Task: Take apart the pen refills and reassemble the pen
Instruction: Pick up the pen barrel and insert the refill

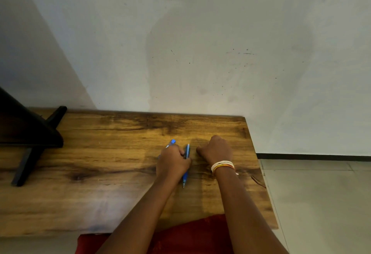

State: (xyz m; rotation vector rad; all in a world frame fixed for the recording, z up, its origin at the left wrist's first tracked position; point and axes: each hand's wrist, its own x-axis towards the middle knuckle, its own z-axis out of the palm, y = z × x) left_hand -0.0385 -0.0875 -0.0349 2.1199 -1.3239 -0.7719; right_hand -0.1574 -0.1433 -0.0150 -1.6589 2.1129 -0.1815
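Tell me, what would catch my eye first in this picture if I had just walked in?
Most likely the two hands meeting mid-table on the wooden table: the left hand grips blue pens, one poking out past the knuckles and one pointing back toward the person. Beside it the right hand rests curled, with pale bangles on its wrist. At the far left stands a black stand.

A plain room in a home, seen at a wooden table against the wall.

A scuffed, stained pale wall point(200, 42) is backing the wood-grain table point(100, 193), a black TV-like stand point(30, 153) is sitting at its left end, and pale floor tiles point(321, 203) with a dark skirting strip point(313, 156) are showing at right.
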